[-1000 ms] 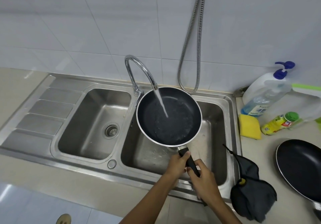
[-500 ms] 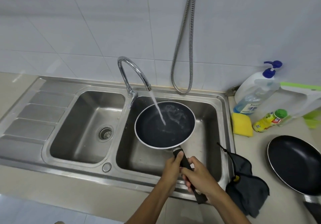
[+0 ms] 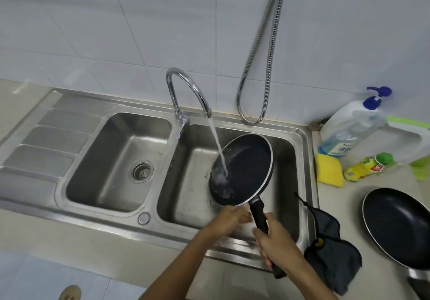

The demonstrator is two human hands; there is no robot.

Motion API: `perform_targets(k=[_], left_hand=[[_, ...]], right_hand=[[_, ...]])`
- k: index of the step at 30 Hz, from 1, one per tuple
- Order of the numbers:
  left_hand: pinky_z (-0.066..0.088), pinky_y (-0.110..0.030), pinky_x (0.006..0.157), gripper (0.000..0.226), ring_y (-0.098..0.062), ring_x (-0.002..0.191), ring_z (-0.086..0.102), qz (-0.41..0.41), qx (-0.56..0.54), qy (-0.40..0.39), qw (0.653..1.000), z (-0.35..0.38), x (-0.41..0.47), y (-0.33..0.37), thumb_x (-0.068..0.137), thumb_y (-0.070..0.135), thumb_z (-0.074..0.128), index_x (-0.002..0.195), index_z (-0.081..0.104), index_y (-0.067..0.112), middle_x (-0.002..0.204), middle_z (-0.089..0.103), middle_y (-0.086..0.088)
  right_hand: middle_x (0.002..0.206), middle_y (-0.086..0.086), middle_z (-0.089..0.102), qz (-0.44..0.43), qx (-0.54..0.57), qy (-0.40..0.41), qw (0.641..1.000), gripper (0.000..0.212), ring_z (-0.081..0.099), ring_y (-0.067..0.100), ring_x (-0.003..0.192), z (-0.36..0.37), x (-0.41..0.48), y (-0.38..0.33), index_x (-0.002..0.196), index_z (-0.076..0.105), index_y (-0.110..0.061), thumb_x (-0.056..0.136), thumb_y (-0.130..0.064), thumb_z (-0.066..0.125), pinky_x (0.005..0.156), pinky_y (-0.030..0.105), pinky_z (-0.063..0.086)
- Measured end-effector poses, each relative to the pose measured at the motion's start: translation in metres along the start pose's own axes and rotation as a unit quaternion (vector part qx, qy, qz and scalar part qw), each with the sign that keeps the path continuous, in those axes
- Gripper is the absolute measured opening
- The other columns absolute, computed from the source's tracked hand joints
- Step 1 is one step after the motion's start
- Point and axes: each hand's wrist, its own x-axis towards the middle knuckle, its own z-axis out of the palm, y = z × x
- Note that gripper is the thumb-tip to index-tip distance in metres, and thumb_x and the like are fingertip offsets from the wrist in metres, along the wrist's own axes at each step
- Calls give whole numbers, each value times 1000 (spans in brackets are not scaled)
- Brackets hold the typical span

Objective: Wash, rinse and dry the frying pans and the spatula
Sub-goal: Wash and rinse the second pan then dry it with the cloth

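A black frying pan [image 3: 246,167] with a silver rim is tilted steeply to the left inside the right sink basin [image 3: 190,183]. Water from the tap [image 3: 186,85] strikes its lower left inner side. My right hand [image 3: 277,246] grips the pan's black handle. My left hand [image 3: 226,221] is blurred just left of the handle, by the pan's lower rim, apart from the handle. A second black frying pan [image 3: 400,225] lies flat on the counter at the right. No spatula is visible.
Left basin [image 3: 116,160] with a drain and a ribbed drainboard at far left. A dark grey cloth [image 3: 332,257] hangs over the sink's right front corner. Yellow sponge [image 3: 329,170], soap pump bottle [image 3: 349,127] and small green-capped bottle [image 3: 367,167] stand at right. A metal hose [image 3: 263,50] hangs on the wall.
The pan has swung from nearly level to steeply tilted left and shifted right in the basin. My left hand has come off the handle; the right hand keeps its grip.
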Motion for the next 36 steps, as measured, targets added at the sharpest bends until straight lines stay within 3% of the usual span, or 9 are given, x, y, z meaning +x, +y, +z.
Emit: perform_targets(k=[7, 11, 16, 18, 21, 27, 31, 34, 36], left_hand=[[53, -44, 73, 30, -32, 82, 65, -54, 171, 256, 950, -128, 22, 17, 99, 6, 44, 76, 62, 2, 79, 65, -17], [45, -34, 76, 28, -43, 106, 65, -5, 90, 368, 926, -170, 38, 65, 97, 6, 49, 112, 63, -12, 114, 65, -33], [45, -28, 91, 30, -25, 105, 65, 4, -37, 364, 930, -198, 52, 106, 104, 17, 50, 127, 62, 1, 130, 65, -15], [53, -27, 85, 28, -19, 86, 64, 35, -243, 375, 894, -201, 63, 104, 99, 3, 52, 126, 60, -3, 121, 63, -17], [54, -20, 64, 14, -12, 71, 57, 48, -333, 403, 851, -197, 63, 110, 91, -10, 55, 92, 57, 4, 100, 56, -15], [44, -22, 58, 31, -12, 65, 54, 195, -247, 332, 889, -197, 55, 168, 87, -17, 47, 73, 49, 11, 74, 53, -5], [40, -28, 60, 33, -16, 68, 46, 168, -197, 308, 915, -206, 63, 185, 82, -16, 47, 76, 46, 17, 75, 46, -3], [47, -27, 68, 10, -18, 83, 53, 172, -169, 281, 929, -204, 58, 173, 92, 5, 53, 100, 56, 11, 89, 55, -5], [52, -31, 75, 29, -17, 94, 59, 156, -162, 275, 935, -192, 54, 148, 99, 19, 56, 126, 55, 10, 103, 61, -4]], right_hand=[[78, 0, 62, -30, -112, 47, 992, 29, 63, 20, 63, 4, -6, -4, 123, 47, -33, 98, -23, 57, 63, 40, 59], [82, -4, 60, -53, -146, 71, 985, 48, 65, 22, 74, 4, -11, -11, 144, 36, -33, 101, -23, 55, 67, 36, 53], [84, 3, 66, -60, -209, 100, 971, 65, 65, 27, 80, -1, -15, -16, 155, 14, -37, 102, -30, 52, 74, 41, 53], [86, 5, 67, -59, -227, 112, 966, 70, 66, 29, 84, -4, -16, -17, 157, 8, -38, 102, -33, 50, 72, 40, 50], [75, -2, 55, -65, -244, 130, 959, 72, 60, 24, 71, -8, -20, -25, 159, 5, -39, 103, -32, 50, 64, 34, 38], [63, -10, 47, -90, -235, 147, 957, 68, 44, 14, 54, -13, -18, -29, 157, 12, -39, 103, -29, 52, 59, 30, 36], [63, -8, 47, -105, -245, 160, 951, 67, 43, 15, 55, -16, -16, -31, 159, 16, -34, 102, -29, 52, 59, 32, 35], [66, -3, 51, -111, -254, 163, 947, 69, 46, 21, 60, -17, -14, -28, 159, 15, -35, 101, -30, 53, 59, 36, 38], [66, -3, 54, -114, -249, 165, 948, 69, 47, 19, 58, -18, -15, -26, 159, 16, -35, 101, -30, 54, 58, 34, 38]])
